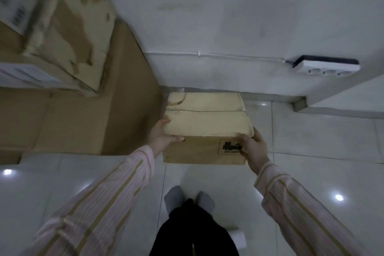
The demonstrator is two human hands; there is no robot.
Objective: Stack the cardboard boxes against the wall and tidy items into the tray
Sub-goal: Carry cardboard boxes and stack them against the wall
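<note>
i'm looking down at a small cardboard box in the middle of the view, its far edge close to the foot of the wall and its left side just beside a big cardboard box. its top flaps are closed, with a seam running left to right, and the far left corner looks crumpled. i cannot tell whether the box sits on the tiled floor or is held just above it.

my left hand grasps the near left corner, thumb on the top flap and a finger lying along the near face. my right hand is wrapped round the near right corner, fingers over the top edge, covering part of a black printed label on the near face. both sleeves are pale pink with tan stripes.

on the left, a second large box with torn tape and white shipping labels lies on top of the big one, both against the wall; this part is blurred.

to the far right a white power strip is fixed on the wall, and a thin white cable runs left from it along the wall.

near me i see grey socks and dark trousers, and a white object on the floor just right of them; i cannot make out what it is.
</note>
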